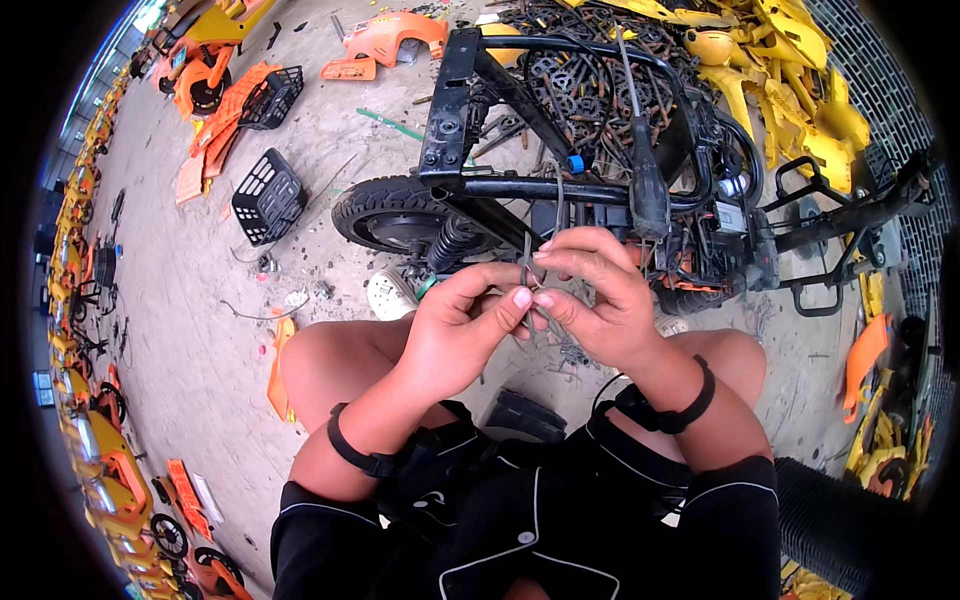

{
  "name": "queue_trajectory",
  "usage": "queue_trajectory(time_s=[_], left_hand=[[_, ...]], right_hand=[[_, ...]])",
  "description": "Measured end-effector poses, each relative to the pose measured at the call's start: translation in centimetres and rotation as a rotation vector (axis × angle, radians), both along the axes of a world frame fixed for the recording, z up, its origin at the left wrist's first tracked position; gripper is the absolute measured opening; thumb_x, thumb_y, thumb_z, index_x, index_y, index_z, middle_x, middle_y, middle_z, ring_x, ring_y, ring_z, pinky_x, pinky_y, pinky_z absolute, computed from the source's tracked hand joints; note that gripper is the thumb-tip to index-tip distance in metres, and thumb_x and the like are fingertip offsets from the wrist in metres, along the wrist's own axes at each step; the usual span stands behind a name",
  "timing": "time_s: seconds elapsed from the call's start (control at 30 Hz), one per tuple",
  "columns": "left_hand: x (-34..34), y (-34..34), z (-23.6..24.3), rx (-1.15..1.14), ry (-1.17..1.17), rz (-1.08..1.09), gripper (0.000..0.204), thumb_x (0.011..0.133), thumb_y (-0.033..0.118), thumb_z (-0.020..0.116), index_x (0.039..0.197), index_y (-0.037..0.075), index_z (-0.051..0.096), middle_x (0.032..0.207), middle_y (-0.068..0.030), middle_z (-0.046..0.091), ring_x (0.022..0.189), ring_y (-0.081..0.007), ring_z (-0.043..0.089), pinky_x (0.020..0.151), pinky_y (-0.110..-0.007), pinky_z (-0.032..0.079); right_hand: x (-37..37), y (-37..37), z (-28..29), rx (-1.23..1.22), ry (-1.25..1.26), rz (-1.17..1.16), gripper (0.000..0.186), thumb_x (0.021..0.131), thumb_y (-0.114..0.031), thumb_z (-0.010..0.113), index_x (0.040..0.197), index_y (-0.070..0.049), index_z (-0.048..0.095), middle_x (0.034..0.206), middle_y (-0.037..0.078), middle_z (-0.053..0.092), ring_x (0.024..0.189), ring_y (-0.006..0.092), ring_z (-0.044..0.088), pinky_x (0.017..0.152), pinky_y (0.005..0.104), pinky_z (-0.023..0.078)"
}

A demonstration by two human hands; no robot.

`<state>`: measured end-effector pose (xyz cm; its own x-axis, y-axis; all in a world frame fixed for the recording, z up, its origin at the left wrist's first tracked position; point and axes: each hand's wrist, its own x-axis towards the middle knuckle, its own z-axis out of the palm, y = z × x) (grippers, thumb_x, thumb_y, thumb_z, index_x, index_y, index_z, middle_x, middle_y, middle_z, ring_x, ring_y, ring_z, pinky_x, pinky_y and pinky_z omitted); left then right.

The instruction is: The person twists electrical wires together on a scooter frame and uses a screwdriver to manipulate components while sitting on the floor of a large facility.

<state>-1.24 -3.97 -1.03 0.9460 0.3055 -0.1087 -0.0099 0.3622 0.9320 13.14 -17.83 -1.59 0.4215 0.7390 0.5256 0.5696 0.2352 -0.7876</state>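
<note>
Left hand (pixel 465 315): thumb and forefinger pinched narrow on a grey cable (pixel 527 252).
Right hand (pixel 610 300): thumb and fingertips also closed on it, close beside the left fingertips.
Cable place: between both hands, just nearer than the scooter frame (pixel 450 130); slim, pliable-looking, its fine wires too small to read.
Good handling: likely a short, steady pinch with one hand while the other works gently, leaving slack so the thin strands aren't strained.
Frame: black tubular metal, scuffed, with a flat, holed end plate.
Tyre (pixel 362 215): knobbly black rubber, left under the frame.
Basket (pixel 268 198): black latticed plastic, farther left.
Far heap (pixel 590 95): dark, rusty-looking metal parts.
Far-right panels (pixel 815 125): curved, glossy yellow plastic.
</note>
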Motion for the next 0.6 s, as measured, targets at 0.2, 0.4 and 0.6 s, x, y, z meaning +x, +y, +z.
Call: queue_trajectory(time_s=[0.2, 0.4, 0.6], left_hand=[[0.24, -0.05, 0.35, 0.011, -0.035, -0.026, 0.020, 0.099, 0.008, 0.062, 0.115, -0.003, 0.062, 0.100, -0.0085, 0.069, 0.087, -0.0137, 0.068, 0.072, -0.026, 0.055], [0.20, -0.16, 0.26, 0.034, -0.032, -0.047, 0.018, 0.098, 0.008, 0.063, 0.113, -0.002, 0.062, 0.099, -0.0087, 0.069, 0.086, -0.0131, 0.068, 0.072, -0.025, 0.055], [0.38, -0.54, 0.29, 0.006, -0.039, -0.066, 0.017, 0.098, 0.008, 0.062, 0.112, -0.002, 0.062, 0.096, -0.0080, 0.068, 0.085, -0.0128, 0.068, 0.072, -0.025, 0.055]], right_hand=[[-0.46, 0.14, -0.29, 0.051, 0.106, 0.012, 0.027, 0.087, -0.005, 0.074, 0.114, -0.002, 0.069, 0.115, 0.011, 0.061, 0.092, 0.0162, 0.064, 0.075, 0.0273, 0.054], [-0.58, 0.08, 0.29, 0.062, 0.060, 0.012, 0.025, 0.088, -0.005, 0.073, 0.112, -0.002, 0.070, 0.112, 0.011, 0.063, 0.091, 0.0165, 0.064, 0.073, 0.0274, 0.054], [-0.11, 0.22, 0.21, 0.086, 0.023, 0.001, 0.016, 0.092, -0.004, 0.068, 0.108, -0.001, 0.069, 0.111, 0.012, 0.063, 0.090, 0.0171, 0.064, 0.073, 0.0278, 0.053]])
